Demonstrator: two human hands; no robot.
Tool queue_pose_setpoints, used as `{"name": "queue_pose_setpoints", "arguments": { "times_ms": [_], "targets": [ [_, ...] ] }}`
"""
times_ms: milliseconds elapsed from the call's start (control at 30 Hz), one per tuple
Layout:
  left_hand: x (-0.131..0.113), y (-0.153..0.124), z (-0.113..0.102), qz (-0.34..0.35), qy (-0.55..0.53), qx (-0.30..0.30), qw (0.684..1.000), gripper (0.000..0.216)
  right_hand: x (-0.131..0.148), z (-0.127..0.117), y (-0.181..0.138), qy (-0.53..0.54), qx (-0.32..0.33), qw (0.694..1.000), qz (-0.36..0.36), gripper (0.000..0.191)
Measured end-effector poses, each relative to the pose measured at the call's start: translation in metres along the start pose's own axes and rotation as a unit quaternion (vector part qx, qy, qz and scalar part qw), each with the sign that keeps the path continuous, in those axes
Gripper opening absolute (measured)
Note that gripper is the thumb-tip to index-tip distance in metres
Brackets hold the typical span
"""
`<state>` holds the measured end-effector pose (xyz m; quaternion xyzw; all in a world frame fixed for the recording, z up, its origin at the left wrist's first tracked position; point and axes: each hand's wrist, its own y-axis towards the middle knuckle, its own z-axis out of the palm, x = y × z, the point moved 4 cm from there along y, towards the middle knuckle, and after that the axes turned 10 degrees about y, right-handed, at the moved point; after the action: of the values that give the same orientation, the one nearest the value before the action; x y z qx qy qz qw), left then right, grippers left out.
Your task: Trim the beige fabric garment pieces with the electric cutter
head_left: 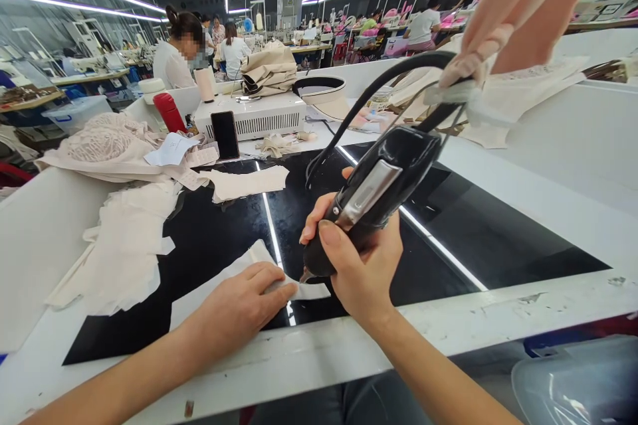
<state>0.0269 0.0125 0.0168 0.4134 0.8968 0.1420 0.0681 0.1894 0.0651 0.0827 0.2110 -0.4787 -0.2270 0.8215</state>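
My right hand point(369, 265) is wrapped round a black corded hand tool point(371, 192) with a metal lever on its side. Its small metal tip points down at the edge of a white fabric piece point(214, 289) on the black glossy board point(438, 232). Fingers flat, my left hand point(244, 299) presses on that fabric just left of the tip. A thick black cable point(369, 89) curves from the top of the tool. Pale pink fabric strips point(523, 6) are tied to the tool's upper end. Part of the fabric is hidden under my left hand.
Pale fabric pieces point(124, 239) lie stacked at the left, below a lacy beige bundle point(104, 146). Another fabric strip point(249, 184) lies farther back. A phone point(225, 135) leans against a white vented box point(254, 116). People work at machines beyond.
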Motion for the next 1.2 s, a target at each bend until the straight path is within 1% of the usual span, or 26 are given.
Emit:
{"name": "queue_pose_setpoints", "arguments": {
  "times_ms": [100, 233, 400, 500, 667, 800, 967, 1100, 1200],
  "targets": [
    [0.0, -0.001, 0.001, -0.001, -0.005, -0.001, 1.0, 0.024, -0.001, 0.003, -0.001, -0.004, 0.004, 1.0, 0.002, 0.026],
    [0.0, 0.0, 0.002, -0.001, -0.016, -0.001, 1.0, 0.027, -0.001, 0.005, 0.0, -0.003, -0.008, 1.0, 0.007, 0.025],
    [0.0, 0.0, 0.001, -0.012, -0.011, 0.007, 1.0, 0.022, -0.005, 0.008, 0.002, 0.023, -0.02, 1.0, 0.005, 0.027],
    [0.0, 0.0, 0.002, -0.014, -0.016, 0.008, 1.0, 0.022, -0.008, 0.011, 0.002, 0.026, -0.012, 1.0, 0.003, 0.027],
    [0.0, 0.001, 0.002, -0.018, -0.02, 0.003, 1.0, 0.022, -0.013, 0.013, 0.003, 0.013, -0.01, 1.0, 0.024, 0.023],
    [0.001, 0.001, 0.002, -0.023, -0.019, 0.002, 1.0, 0.021, -0.015, 0.015, 0.003, 0.025, -0.002, 0.999, 0.02, 0.025],
    [0.001, 0.001, 0.004, -0.022, -0.008, -0.012, 1.0, 0.021, -0.02, 0.016, 0.003, -0.02, -0.006, 0.999, 0.025, 0.021],
    [0.002, 0.003, 0.002, -0.02, 0.005, -0.011, 1.0, 0.018, -0.018, 0.012, 0.008, -0.013, 0.01, 0.999, 0.031, 0.024],
    [0.008, 0.009, 0.001, -0.019, 0.013, 0.001, 1.0, 0.018, -0.009, 0.003, 0.018, -0.075, 0.011, 0.997, 0.026, 0.029]
  ]
}}
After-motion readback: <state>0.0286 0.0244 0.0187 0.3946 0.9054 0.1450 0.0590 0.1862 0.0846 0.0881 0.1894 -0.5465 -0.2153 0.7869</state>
